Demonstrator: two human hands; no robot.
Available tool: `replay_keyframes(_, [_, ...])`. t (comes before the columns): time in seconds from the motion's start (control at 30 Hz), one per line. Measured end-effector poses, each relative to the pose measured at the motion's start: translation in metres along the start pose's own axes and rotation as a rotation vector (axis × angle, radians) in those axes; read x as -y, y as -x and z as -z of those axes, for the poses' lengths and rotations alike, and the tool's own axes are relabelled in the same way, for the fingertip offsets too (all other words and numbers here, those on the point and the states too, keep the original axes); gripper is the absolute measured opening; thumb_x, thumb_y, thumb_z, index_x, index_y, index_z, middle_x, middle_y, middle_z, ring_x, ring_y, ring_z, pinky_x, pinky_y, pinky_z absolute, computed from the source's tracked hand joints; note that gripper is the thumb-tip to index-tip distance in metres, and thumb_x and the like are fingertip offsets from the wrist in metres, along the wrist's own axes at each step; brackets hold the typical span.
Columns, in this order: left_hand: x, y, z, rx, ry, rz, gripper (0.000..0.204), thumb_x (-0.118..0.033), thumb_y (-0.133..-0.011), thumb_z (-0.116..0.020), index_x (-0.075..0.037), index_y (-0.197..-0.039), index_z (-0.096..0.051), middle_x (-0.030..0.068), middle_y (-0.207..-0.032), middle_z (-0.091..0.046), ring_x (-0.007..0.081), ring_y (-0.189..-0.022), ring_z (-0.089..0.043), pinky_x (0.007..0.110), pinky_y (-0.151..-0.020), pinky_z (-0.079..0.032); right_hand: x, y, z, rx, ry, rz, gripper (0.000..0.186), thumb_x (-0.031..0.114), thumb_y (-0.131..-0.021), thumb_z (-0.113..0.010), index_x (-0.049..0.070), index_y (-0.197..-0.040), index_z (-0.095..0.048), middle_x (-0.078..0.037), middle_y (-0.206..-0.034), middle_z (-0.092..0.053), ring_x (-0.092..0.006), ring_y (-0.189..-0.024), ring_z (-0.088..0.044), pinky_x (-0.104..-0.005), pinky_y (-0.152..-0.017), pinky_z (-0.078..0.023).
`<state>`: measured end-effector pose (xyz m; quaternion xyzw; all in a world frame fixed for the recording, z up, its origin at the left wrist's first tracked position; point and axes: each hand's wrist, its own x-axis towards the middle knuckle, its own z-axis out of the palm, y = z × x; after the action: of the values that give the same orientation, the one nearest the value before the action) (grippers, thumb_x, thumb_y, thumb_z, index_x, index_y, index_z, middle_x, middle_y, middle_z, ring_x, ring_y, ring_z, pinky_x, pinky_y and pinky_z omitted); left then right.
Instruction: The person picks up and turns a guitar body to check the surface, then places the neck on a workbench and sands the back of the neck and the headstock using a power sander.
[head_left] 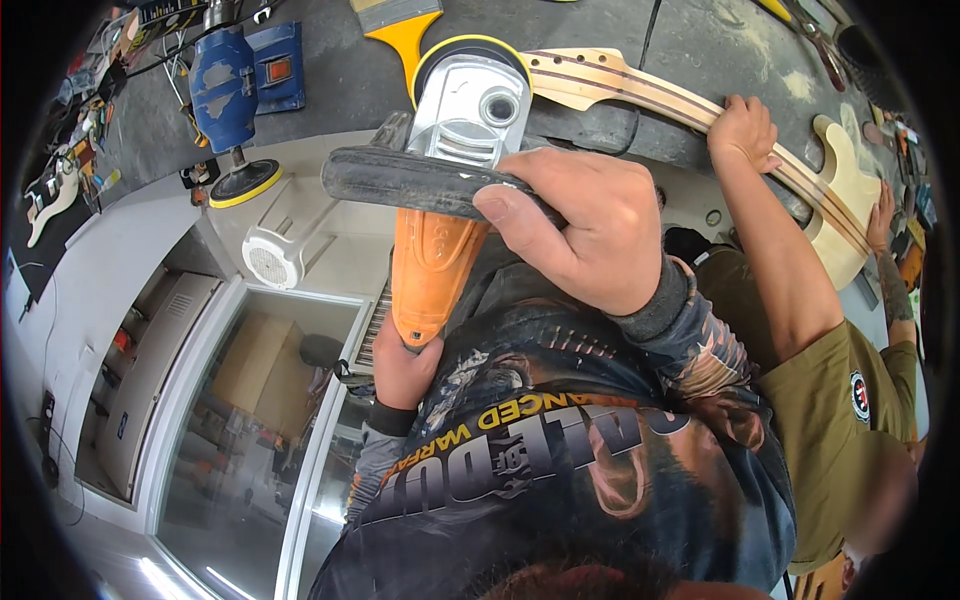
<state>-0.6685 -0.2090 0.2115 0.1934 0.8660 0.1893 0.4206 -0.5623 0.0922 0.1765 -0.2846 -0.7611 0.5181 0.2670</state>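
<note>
An angle grinder (440,262) with an orange body, a silver gear head and a yellow-rimmed disc (527,72) is held up in front of my torso. My left hand (402,368) is wrapped round the rear end of the body. My right hand (590,222) is closed on the grinder's black D-shaped handle (400,182); some of its fingers are hidden. The disc's right edge overlaps the view of the headstock of a pale wooden guitar (585,75); I cannot tell whether they touch. A co-worker's hands hold that guitar by its neck and body.
The co-worker (850,400), in an olive shirt, stands close at my right. A blue power tool (222,85) with a round pad hangs over the grey bench edge (330,110). A yellow-handled brush (403,38) lies beyond the grinder. A white stool (275,258) stands below, at left.
</note>
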Motion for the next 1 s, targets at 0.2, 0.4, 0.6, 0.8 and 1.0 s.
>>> replay_keyframes(0.2, [-0.002, 0.003, 0.004, -0.049, 0.017, -0.01, 0.035, -0.002, -0.087, -0.073, 0.003, -0.121, -0.069, 0.016, -0.109, -0.079, 0.0258, -0.1, -0.077, 0.036, -0.092, -0.056, 0.004, -0.005, -0.006, 0.047, 0.003, 0.023, 0.03, 0.031, -0.09, -0.086, 0.007, -0.079, -0.073, -0.01, -0.066, -0.065, -0.0285, -0.059, -0.067, -0.0391, -0.052, -0.051])
replay_keyframes(0.4, [-0.004, -0.001, 0.006, -0.028, 0.011, 0.007, 0.035, -0.002, -0.087, -0.073, 0.003, -0.121, -0.069, 0.0162, -0.109, -0.079, 0.0262, -0.101, -0.077, 0.036, -0.092, -0.056, 0.003, -0.006, -0.007, 0.031, 0.02, 0.018, 0.03, 0.031, -0.09, -0.086, 0.006, -0.08, -0.073, -0.01, -0.065, -0.065, -0.029, -0.058, -0.067, -0.0395, -0.052, -0.05])
replay_keyframes(0.6, [0.002, -0.004, -0.001, 0.019, -0.033, 0.003, 0.043, -0.003, -0.085, -0.075, 0.002, -0.126, -0.067, 0.021, -0.113, -0.078, 0.036, -0.11, -0.078, 0.039, -0.094, -0.057, 0.002, -0.003, 0.002, -0.024, 0.008, -0.033, 0.029, 0.03, -0.09, -0.086, 0.005, -0.082, -0.074, -0.01, -0.067, -0.066, -0.0296, -0.059, -0.067, -0.0398, -0.052, -0.05])
replay_keyframes(0.8, [-0.003, 0.001, 0.003, -0.052, 0.025, 0.002, 0.036, -0.002, -0.088, -0.074, 0.003, -0.123, -0.069, 0.0162, -0.11, -0.079, 0.0254, -0.102, -0.077, 0.036, -0.093, -0.056, 0.002, -0.005, -0.008, 0.033, 0.01, 0.023, 0.029, 0.031, -0.09, -0.085, 0.007, -0.082, -0.074, -0.009, -0.067, -0.067, -0.0288, -0.059, -0.068, -0.0399, -0.052, -0.05])
replay_keyframes(1.0, [-0.006, -0.002, 0.002, -0.01, 0.018, -0.004, 0.043, -0.003, -0.085, -0.075, 0.002, -0.127, -0.067, 0.0202, -0.112, -0.079, 0.035, -0.108, -0.078, 0.038, -0.093, -0.057, 0.0, -0.004, -0.002, 0.013, 0.005, 0.009, 0.029, 0.031, -0.09, -0.086, 0.006, -0.082, -0.074, -0.009, -0.068, -0.067, -0.0291, -0.059, -0.067, -0.0397, -0.052, -0.051])
